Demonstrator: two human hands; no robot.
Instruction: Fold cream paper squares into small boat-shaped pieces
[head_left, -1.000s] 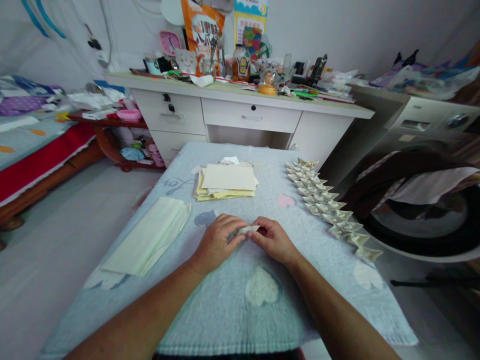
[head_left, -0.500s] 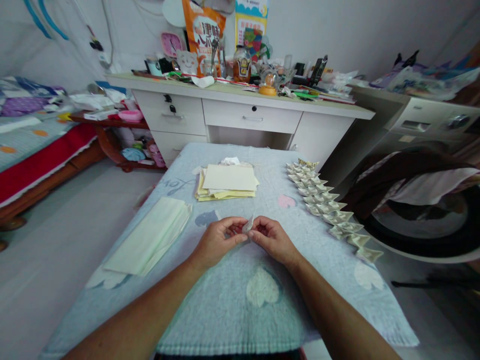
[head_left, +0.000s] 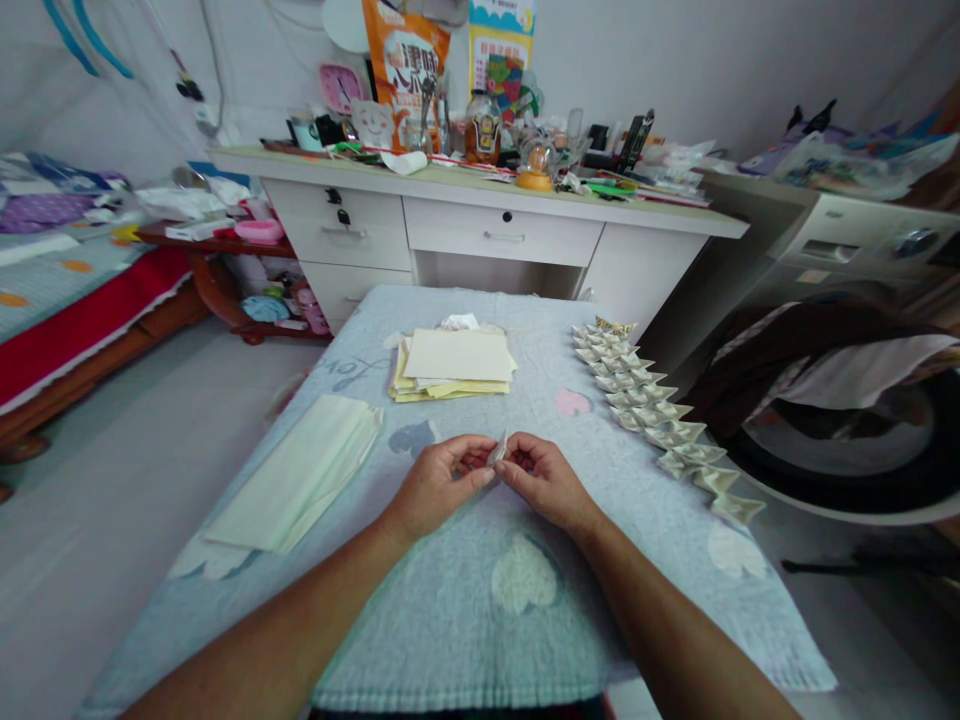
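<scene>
A small piece of folded paper is pinched between both hands, low over the middle of the cloth-covered table. My left hand grips its left side with thumb and fingers. On the other side, my right hand pinches it the same way, its fingers curled in. Much of the paper is hidden by the fingers. To the right, several folded paper boats stand in a long slanting row. Beyond the hands lies a stack of cream and yellow paper sheets. Larger pale green sheets lie at the left.
A light blue patterned cloth covers the table. Behind it stands a white desk crowded with jars and packets. A washing machine with laundry in its open door is at the right; a bed is at the left.
Both hands keep hold of the folded paper in nearly the same place. The view has shifted very slightly; nothing else visibly differs.
</scene>
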